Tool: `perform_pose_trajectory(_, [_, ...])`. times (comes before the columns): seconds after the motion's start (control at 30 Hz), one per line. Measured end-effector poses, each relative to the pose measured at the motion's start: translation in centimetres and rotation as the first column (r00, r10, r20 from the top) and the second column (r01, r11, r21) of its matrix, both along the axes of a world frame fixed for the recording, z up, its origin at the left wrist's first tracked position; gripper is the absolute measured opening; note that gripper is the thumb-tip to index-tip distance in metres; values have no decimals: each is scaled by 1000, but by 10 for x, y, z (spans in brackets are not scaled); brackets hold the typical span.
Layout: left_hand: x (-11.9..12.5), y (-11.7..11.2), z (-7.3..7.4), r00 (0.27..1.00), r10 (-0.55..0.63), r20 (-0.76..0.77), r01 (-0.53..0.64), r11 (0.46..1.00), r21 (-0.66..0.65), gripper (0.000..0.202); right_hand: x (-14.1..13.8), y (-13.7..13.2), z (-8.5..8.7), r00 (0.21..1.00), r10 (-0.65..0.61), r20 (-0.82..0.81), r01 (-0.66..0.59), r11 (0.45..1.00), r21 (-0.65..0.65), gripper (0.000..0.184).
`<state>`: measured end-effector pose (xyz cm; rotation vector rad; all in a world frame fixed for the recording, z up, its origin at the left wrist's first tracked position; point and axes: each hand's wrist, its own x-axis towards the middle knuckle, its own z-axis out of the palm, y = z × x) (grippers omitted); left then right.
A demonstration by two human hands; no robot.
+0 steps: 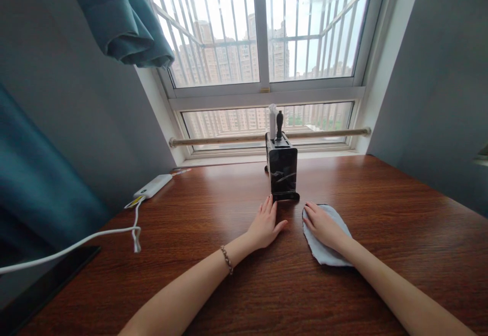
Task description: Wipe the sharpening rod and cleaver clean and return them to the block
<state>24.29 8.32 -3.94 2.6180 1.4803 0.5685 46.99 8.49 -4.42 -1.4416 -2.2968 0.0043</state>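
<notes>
My left hand [264, 225] lies palm down on the wooden table, fingers stretched out and thumb spread to the right. Its fingertips reach the foot of a black knife-block-like holder [282, 173]; whether they touch it I cannot tell. A black handle [279, 122] and a white one [272, 121] stick up from the holder's top. To the right, a pale grey-blue cloth [330, 254] is spread flat on the table. My right hand [322, 225] rests flat on top of it, fingertips near its upper left edge. The underside of that hand is hidden.
A white power strip [153, 187] sits at the table's left edge, its white cable [95, 235] running off left. Behind the table [213, 193] are a rail [229, 140] and a barred window. Blue curtains [125, 26] hang at left.
</notes>
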Motion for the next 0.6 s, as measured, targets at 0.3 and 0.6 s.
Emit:
perform_pose_trajectory(0.3, [-2, 1, 4, 1000, 11, 11, -10, 998, -55, 78, 1, 2, -3, 1000, 13, -19, -13, 1000, 4, 38])
perform_pose_trajectory(0.6, [-2, 3, 2, 998, 26, 54, -23, 998, -60, 76, 1, 2, -3, 1000, 18, -18, -18, 1000, 3, 38])
